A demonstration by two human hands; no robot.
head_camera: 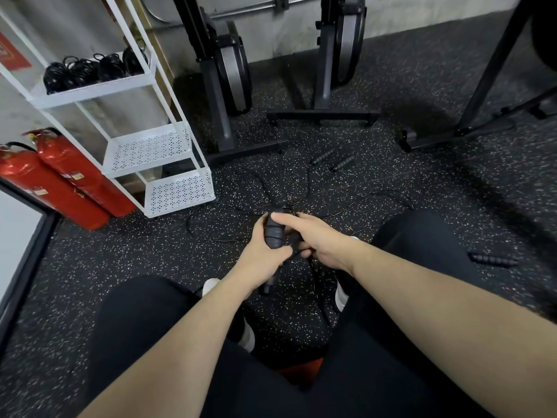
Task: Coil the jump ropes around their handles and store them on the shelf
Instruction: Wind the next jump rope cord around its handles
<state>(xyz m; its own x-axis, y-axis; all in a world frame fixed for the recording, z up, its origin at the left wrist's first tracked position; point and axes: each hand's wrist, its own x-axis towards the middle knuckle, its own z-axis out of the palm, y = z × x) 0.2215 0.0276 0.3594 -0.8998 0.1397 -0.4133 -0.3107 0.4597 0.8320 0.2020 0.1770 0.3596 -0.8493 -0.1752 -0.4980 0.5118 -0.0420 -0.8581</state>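
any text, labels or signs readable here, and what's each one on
Nothing can be read.
Red sign on the wall behind the white shelf: pale marks, blurred and cut off at the edge.
Labels on the two fire extinguishers: small tags, too small and blurred.
Jump rope handles held by the left hand and right hand: no print shows.

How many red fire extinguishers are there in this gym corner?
2. Both red metal fire extinguishers lean side by side at the far left, beside the white metal shelf: one at the picture's edge, the other nearer the shelf. More could be out of view.
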